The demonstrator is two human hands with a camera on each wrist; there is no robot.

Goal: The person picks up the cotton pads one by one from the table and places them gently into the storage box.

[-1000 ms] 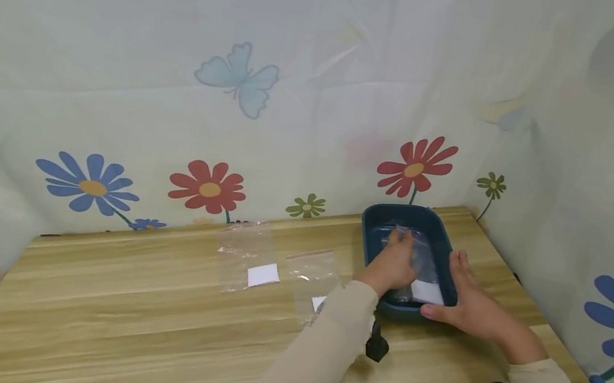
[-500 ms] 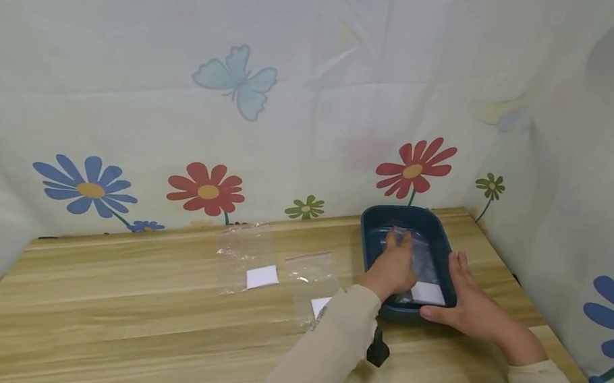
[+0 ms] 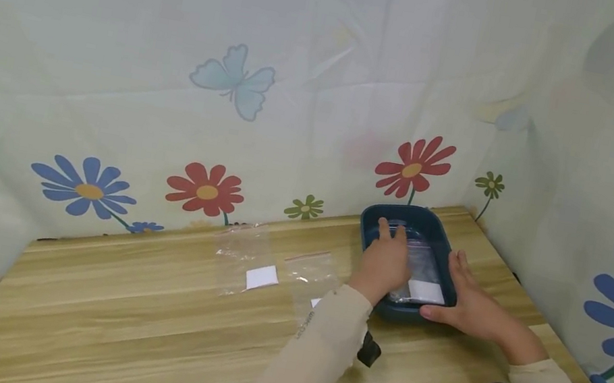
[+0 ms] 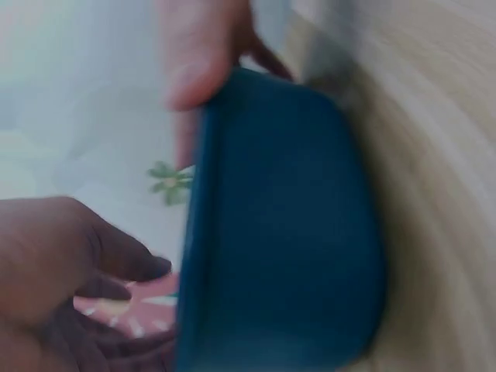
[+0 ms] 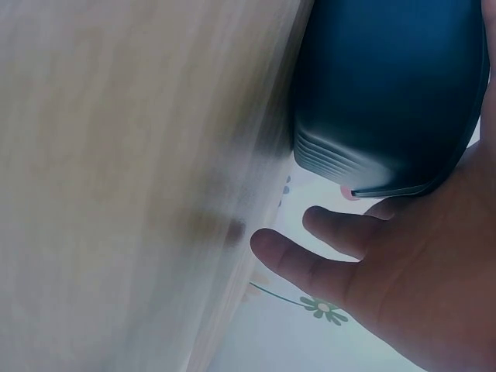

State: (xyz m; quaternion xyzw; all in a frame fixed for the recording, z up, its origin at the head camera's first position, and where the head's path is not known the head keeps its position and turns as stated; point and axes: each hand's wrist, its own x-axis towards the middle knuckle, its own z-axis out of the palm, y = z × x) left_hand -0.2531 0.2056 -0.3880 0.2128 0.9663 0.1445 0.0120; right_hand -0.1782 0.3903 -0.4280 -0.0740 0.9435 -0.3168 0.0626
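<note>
A dark blue plastic box (image 3: 369,223) with an open top sits at the table's far right corner. Inside it lies a clear zip bag (image 3: 420,263) with a white card (image 3: 426,292) at its near end. My left hand (image 3: 385,260) is over the box's left side, fingers stretched forward and apart; it holds nothing. The left wrist view has this hand (image 4: 54,263) beside the box wall, blurred. Against the box's right near corner rests my right hand (image 3: 474,310), thumb at the near rim. Its fingers (image 5: 302,263) are extended along the outer wall.
Two more clear zip bags lie left of the box: one bag (image 3: 241,252) with a white card (image 3: 262,277), and another bag (image 3: 312,273) partly hidden by my left sleeve (image 3: 309,356). A flowered cloth (image 3: 296,114) hangs behind the wooden table (image 3: 135,325).
My left hand has let go of the zip bag in the box and moved a little left, its fingers spreading. The bag now lies flatter. The right hand stays at the box.
</note>
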